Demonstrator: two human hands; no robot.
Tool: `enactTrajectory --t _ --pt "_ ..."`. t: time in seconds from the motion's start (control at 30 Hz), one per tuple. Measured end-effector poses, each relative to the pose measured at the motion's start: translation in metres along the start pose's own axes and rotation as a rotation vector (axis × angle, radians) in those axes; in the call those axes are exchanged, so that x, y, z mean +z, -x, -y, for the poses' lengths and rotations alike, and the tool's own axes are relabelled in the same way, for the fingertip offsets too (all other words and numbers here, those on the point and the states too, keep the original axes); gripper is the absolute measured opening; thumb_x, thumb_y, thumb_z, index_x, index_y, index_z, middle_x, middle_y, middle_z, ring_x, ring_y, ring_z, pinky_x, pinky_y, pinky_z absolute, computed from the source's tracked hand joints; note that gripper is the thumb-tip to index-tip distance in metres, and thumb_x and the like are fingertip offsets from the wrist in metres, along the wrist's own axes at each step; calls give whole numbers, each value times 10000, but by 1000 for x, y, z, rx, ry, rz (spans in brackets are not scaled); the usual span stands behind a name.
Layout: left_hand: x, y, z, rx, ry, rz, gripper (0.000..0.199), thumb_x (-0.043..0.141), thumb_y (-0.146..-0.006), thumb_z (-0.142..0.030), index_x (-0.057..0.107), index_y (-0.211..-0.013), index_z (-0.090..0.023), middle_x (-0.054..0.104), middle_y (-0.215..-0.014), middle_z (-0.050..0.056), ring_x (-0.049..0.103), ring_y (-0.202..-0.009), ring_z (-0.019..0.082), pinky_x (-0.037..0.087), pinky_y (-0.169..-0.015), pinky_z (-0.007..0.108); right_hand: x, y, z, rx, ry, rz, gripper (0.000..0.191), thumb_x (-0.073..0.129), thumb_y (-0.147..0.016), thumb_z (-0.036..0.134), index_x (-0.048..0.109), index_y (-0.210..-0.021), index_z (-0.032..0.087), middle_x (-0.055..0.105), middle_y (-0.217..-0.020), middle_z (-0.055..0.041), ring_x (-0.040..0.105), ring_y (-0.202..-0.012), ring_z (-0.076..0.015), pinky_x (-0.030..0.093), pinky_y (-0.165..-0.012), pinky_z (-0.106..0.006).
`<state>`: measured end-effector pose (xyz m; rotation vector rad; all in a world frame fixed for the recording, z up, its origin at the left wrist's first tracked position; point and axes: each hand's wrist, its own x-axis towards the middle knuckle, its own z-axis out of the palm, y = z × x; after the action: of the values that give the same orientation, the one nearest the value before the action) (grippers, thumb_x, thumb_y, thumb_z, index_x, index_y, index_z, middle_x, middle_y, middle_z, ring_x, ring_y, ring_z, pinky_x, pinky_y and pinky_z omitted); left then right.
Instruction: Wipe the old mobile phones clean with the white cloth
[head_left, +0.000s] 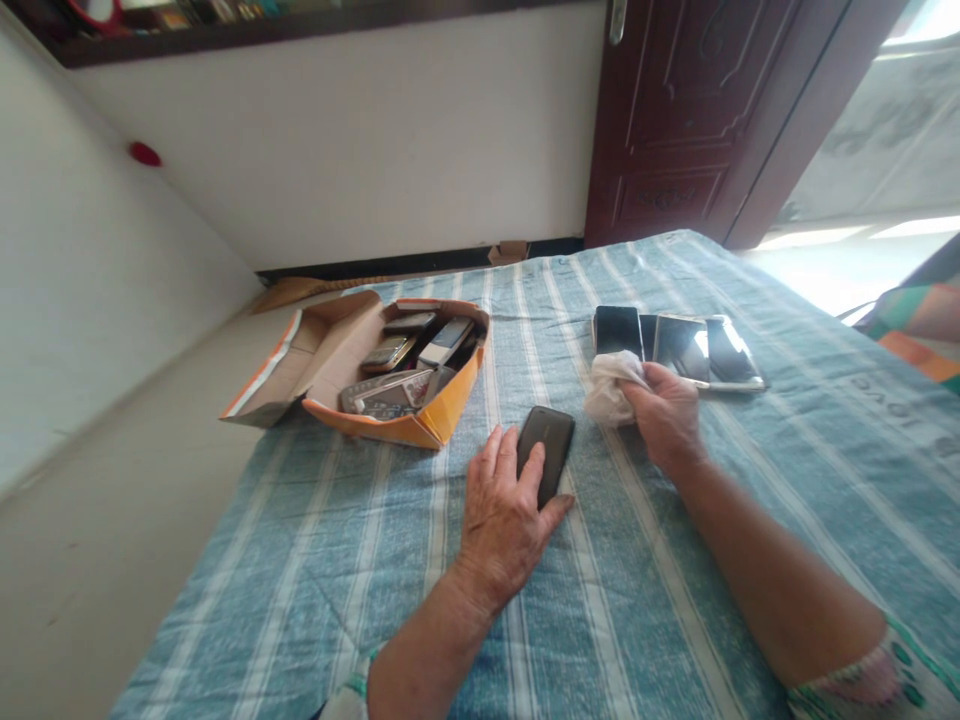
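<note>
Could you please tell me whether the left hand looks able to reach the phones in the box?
Probably yes: the phones lie in the open box beside the left hand, with only tablecloth between box and hand, though the hand may have to leave the dark phone it touches.

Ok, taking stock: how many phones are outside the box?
5: one phone under the left hand; by the right hand, a black one, half-hidden one, glossy one and the rightmost one. More may be hidden.

Room between box [466, 395] and phone row [681, 348]; dark phone [553, 436], left hand [501, 512] bar near end.
</note>
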<state>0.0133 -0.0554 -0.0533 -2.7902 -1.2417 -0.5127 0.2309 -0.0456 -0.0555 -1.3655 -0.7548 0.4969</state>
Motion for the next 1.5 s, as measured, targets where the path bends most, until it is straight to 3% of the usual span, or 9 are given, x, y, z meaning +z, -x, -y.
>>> enactTrajectory --t 0.17,0.33,0.47,0.57,0.77,0.87,1.03,1.2,1.5 --pt "2 6 -2 -77 -25 -41 653 677 -789 -498 537 -1244 -51 540 -1315 265 457 -1278 406 424 -1012 550 5 13 2 -312 295 73 131 640 -781 254 709 -889 227 659 -760 -2 583 -703 -181 463 -669 -288" --pt "5 9 0 -142 -16 -43 710 651 -758 -588 515 -1215 -62 543 -1300 263 456 -1271 421 419 -1007 568 22 43 4 -639 520 454 276 486 -854 119 679 -1013 235 666 -1037 -84 606 -964 -231 483 -854 -344" --pt "9 8 2 -157 29 -52 615 687 -741 -480 513 -1173 -78 543 -1291 250 467 -1259 405 411 -1028 550 32 59 7 -727 668 663 220 517 -837 104 676 -938 218 655 -1071 -102 554 -1057 -267 456 -932 -421" --pt "13 6 3 -186 63 -92 545 704 -712 -442 522 -1111 -118 550 -1273 226 476 -1249 399 427 -1014 549 31 57 6 -740 679 701 212 530 -831 102 681 -917 224 659 -1062 -90 547 -1077 -265 433 -963 -439" --pt "12 3 5 -221 90 -101 561 765 -606 -401 533 -1042 -135 553 -1251 207 482 -1234 407 430 -1023 551 15 39 -2 -565 568 489 337 465 -817 74 719 -948 252 681 -977 -65 606 -962 -228 481 -834 -352" --pt "7 0 6 -213 113 -159 566 740 -598 -289 514 -1090 -125 563 -1211 191 515 -1185 381 444 -1016 527 5 34 2 -318 445 340 221 567 -805 169 745 -903 256 705 -863 -28 633 -815 -207 478 -735 -312" --pt "-4 -4 6 -143 101 -216 481 657 -640 -147 503 -1095 -119 603 -1039 144 571 -1015 323 503 -913 475 -4 38 12 32 236 281 186 643 -790 332 767 -861 213 696 -705 8 619 -676 -182 447 -616 -279" --pt "-8 -6 12 -82 62 -236 474 650 -659 -133 502 -1110 -138 600 -979 113 575 -941 300 528 -842 434 -10 40 9 77 152 206 198 657 -767 339 778 -845 204 674 -653 14 598 -625 -163 431 -564 -257" --pt "-7 -6 16 -10 -1 -260 494 667 -686 -184 502 -1147 -119 610 -934 109 574 -872 287 530 -800 418 -11 38 5 -89 377 120 185 603 -770 267 764 -837 206 690 -731 -10 611 -702 -174 426 -635 -258"
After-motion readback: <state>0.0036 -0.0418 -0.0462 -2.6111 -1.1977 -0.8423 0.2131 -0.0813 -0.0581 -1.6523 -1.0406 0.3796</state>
